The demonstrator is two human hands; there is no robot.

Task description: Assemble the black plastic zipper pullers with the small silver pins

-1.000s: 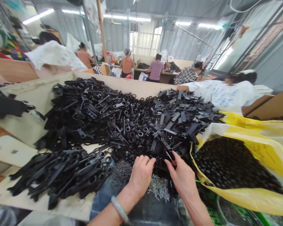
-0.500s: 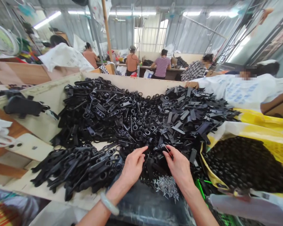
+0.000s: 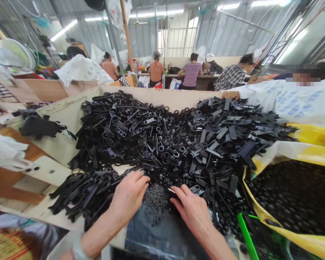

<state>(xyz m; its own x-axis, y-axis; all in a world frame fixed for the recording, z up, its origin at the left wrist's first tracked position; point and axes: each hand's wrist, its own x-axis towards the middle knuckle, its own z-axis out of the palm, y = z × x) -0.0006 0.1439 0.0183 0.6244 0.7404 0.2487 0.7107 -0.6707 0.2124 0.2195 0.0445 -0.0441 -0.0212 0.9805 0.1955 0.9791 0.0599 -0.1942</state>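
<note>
A big heap of black plastic parts (image 3: pixel 173 141) fills the wooden tray (image 3: pixel 162 97) in front of me: looped handles, flat bars and small rings. My left hand (image 3: pixel 128 196) rests fingers curled on the near edge of the heap, beside a bunch of long looped pieces (image 3: pixel 86 191). My right hand (image 3: pixel 191 209) lies low at the heap's front with fingers pinched on a small black piece. Between the two hands sits a small pile of dark pins (image 3: pixel 155 196) on a dark cloth.
A yellow sack (image 3: pixel 295 195) full of small black beads stands at the right, a green stick (image 3: pixel 246 231) by its near side. A person in white leans over the tray's far right corner. Several people work at benches behind. A fan stands at far left.
Both hands have dropped back toward me from the heap to the pile of pins. The view has shifted left and down, so the silver nails seen before are out of sight.
</note>
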